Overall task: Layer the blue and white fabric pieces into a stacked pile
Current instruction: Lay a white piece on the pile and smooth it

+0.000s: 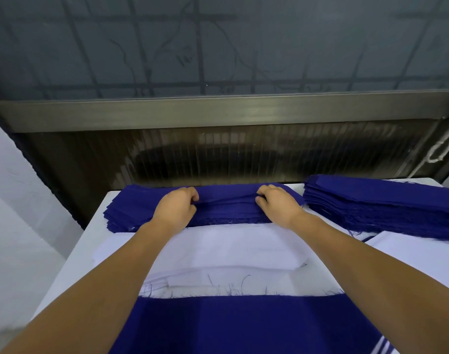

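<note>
Head view: two hands (176, 208) (278, 205) pinch one of two blue stacks (228, 209).

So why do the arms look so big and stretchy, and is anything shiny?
Head view: the wide-angle lens stretches the arms near the bottom edge, so the left hand and right hand on the blue stack look small; the dark ribbed panel shows soft reflections; lighting is even, shadows faint.

no readable text, no labels, no brands, no numbers, no signs anywhere in view, fabric plain, dark scribbles on the back panel not legible as writing
</note>
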Demonstrator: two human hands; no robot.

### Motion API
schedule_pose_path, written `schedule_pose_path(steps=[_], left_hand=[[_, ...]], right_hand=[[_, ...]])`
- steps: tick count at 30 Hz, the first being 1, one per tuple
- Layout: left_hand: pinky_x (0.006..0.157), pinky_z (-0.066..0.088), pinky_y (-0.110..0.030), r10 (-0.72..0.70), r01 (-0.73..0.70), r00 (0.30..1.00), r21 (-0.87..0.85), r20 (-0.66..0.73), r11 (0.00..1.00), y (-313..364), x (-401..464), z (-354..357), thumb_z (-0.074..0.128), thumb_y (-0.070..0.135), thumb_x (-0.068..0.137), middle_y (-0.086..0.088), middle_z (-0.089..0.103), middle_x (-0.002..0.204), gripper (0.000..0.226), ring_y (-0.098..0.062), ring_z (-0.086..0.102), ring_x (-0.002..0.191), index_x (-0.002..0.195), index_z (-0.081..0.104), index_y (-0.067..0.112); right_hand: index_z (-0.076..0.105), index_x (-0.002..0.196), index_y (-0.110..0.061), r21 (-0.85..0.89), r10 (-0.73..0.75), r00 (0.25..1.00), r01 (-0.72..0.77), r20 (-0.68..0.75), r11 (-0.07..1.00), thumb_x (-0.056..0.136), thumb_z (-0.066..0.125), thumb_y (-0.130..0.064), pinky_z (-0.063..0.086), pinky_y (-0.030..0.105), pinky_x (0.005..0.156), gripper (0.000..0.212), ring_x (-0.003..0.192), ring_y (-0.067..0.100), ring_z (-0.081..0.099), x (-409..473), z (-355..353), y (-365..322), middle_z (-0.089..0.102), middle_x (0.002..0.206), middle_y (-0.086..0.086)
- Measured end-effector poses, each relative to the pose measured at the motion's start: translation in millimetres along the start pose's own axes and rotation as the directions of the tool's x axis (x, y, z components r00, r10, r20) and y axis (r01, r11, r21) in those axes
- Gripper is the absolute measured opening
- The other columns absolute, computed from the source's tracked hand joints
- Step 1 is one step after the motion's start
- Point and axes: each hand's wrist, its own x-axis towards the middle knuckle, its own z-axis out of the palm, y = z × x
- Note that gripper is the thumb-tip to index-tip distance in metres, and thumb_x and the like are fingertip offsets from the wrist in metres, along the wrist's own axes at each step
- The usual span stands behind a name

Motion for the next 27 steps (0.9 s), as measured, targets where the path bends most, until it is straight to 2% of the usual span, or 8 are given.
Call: schedule_pose_path(steps=[5, 10, 13, 16, 20, 22, 24, 27], left_hand=[[0.083, 0.052, -0.034, -0.030, 0.030, 0.999, -0.014, -0.044, 0.999, -13, -4, -3, 0.055, 0.011, 0.093, 0.000, 0.062, 0.111, 0.020, -0.018, 0.058, 0.095, 0.108, 0.064, 0.020], [0.076, 0.051, -0.032, 0.006, -0.006, 0.997, 0.002, -0.072, 1.000, -29, -13, -11, 0.058, 0.027, 0.094, 0.003, 0.062, 0.103, 0.013, -0.013, 0.057, 0.085, 0.103, 0.067, 0.022], [0.085, 0.049, -0.030, 0.025, -0.024, 0.997, 0.026, -0.070, 0.999, -42, -24, -18, 0.055, 0.021, 0.097, 0.001, 0.062, 0.115, 0.022, -0.016, 0.058, 0.098, 0.115, 0.067, 0.019], [0.087, 0.048, -0.029, 0.042, -0.033, 0.991, 0.075, -0.124, 0.997, -43, -35, -29, 0.051, 0.018, 0.098, -0.001, 0.063, 0.118, 0.024, -0.017, 0.058, 0.103, 0.117, 0.066, 0.018], [0.088, 0.049, -0.030, 0.158, -0.131, 0.970, 0.147, -0.187, 0.980, -34, -66, -50, 0.051, 0.020, 0.098, 0.001, 0.064, 0.116, 0.024, -0.015, 0.057, 0.105, 0.117, 0.065, 0.019], [0.086, 0.050, -0.027, 0.202, -0.177, 0.967, 0.164, -0.153, 0.970, -33, -95, -59, 0.052, 0.024, 0.097, 0.004, 0.065, 0.113, 0.024, -0.012, 0.059, 0.102, 0.117, 0.065, 0.021], [0.081, 0.049, -0.021, 0.252, -0.238, 0.964, 0.155, -0.080, 0.959, -33, -126, -68, 0.054, 0.029, 0.096, 0.014, 0.065, 0.106, 0.018, -0.005, 0.060, 0.095, 0.110, 0.064, 0.030], [0.077, 0.046, -0.008, 0.258, -0.263, 0.938, -0.006, 0.232, 0.965, -32, -163, -86, 0.054, 0.037, 0.095, 0.032, 0.062, 0.095, 0.014, 0.007, 0.059, 0.092, 0.093, 0.059, 0.050]], right_hand=[[0.057, 0.121, -0.016, 0.079, -0.006, 1.000, 0.004, 0.019, 0.997, 0.103, 0.042, -0.020, 0.046, 0.025, 0.089, 0.024, 0.107, 0.018, 0.054, -7, -6, 6, 0.056, 0.120, 0.004], [0.063, 0.115, -0.016, 0.061, -0.065, 0.997, 0.067, -0.032, 0.996, 0.102, 0.045, -0.018, 0.042, 0.020, 0.085, 0.022, 0.102, 0.016, 0.055, -22, -12, 13, 0.057, 0.113, 0.002], [0.064, 0.118, -0.017, 0.034, -0.099, 0.993, 0.102, -0.069, 0.994, 0.101, 0.048, -0.019, 0.044, 0.023, 0.091, 0.024, 0.106, 0.015, 0.055, -33, -12, 13, 0.059, 0.115, 0.000], [0.065, 0.118, -0.018, 0.029, -0.112, 0.982, 0.118, -0.152, 0.993, 0.101, 0.048, -0.020, 0.046, 0.028, 0.095, 0.024, 0.105, 0.014, 0.055, -41, -17, 7, 0.060, 0.115, -0.001], [0.064, 0.115, -0.020, -0.014, -0.144, 0.977, 0.144, -0.159, 0.990, 0.102, 0.045, -0.023, 0.050, 0.027, 0.082, 0.023, 0.092, 0.012, 0.059, -67, -36, -1, 0.066, 0.106, -0.003], [0.064, 0.108, -0.022, -0.025, -0.163, 0.984, 0.162, -0.073, 0.986, 0.101, 0.047, -0.026, 0.051, 0.028, 0.071, 0.019, 0.080, 0.010, 0.060, -93, -48, -1, 0.067, 0.094, -0.006], [0.065, 0.094, -0.026, 0.080, -0.170, 0.985, 0.167, 0.033, 0.983, 0.099, 0.051, -0.028, 0.047, 0.027, 0.063, 0.014, 0.071, 0.011, 0.059, -125, -60, 1, 0.065, 0.080, -0.007], [0.069, 0.090, -0.028, 0.341, -0.174, 0.950, 0.077, 0.261, 0.937, 0.097, 0.055, -0.031, 0.050, 0.027, 0.070, 0.015, 0.076, 0.011, 0.063, -169, -79, 8, 0.069, 0.086, -0.004]])
